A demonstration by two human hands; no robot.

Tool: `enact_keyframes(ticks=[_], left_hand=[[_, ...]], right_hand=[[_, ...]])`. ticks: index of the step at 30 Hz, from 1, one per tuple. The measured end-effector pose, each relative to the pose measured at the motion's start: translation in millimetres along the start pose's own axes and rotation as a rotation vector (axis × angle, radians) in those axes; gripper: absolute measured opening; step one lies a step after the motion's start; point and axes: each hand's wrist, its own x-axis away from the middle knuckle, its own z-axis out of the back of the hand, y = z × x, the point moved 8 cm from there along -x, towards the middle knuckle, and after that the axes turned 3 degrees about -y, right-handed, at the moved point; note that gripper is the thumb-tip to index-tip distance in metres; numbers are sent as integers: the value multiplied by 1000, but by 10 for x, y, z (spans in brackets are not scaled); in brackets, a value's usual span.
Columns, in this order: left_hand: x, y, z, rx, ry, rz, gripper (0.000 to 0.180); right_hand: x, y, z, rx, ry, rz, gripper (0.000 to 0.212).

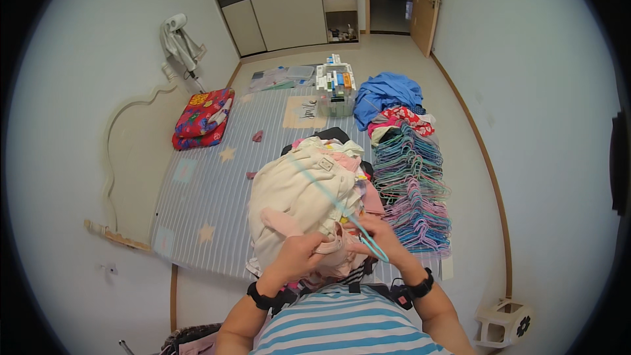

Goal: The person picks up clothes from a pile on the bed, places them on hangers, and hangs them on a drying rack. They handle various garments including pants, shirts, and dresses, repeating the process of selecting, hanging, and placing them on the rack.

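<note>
Close in front of me, a heap of clothes lies on the bed, topped by a large cream garment (pixel 289 187). My left hand (pixel 303 253) is closed on the edge of a pale pink garment (pixel 338 250) at the heap's near side. A thin light-blue hanger (pixel 332 198), partly blurred, slants across the heap and passes by my right hand (pixel 382 240). That hand's fingers are curled around the hanger, close to the pink garment's edge. Cloth and fingers hide where the hanger meets the garment.
Many coloured hangers (pixel 414 190) lie in a long row at the bed's right side. Beyond them are blue cloth (pixel 391 95) and a clear box (pixel 335 95). A red folded bundle (pixel 202 118) lies far left on the striped bed sheet (pixel 223 204). A white stool (pixel 505 323) stands lower right.
</note>
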Motion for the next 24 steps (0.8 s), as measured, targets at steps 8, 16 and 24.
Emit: enact_keyframes(ticks=[8,16,24], left_hand=[[675,-66,643,-38,243,36,22],[1304,-511,1151,-253,362,160,18],[2080,-1287,1141,-132,350,543,28]], right_hand=[[-354,-361,-947,181,-213,276,34],[-453,-484,-1208,481,-223,18,23],[-656,-943,-1978,581,-119,181,25]])
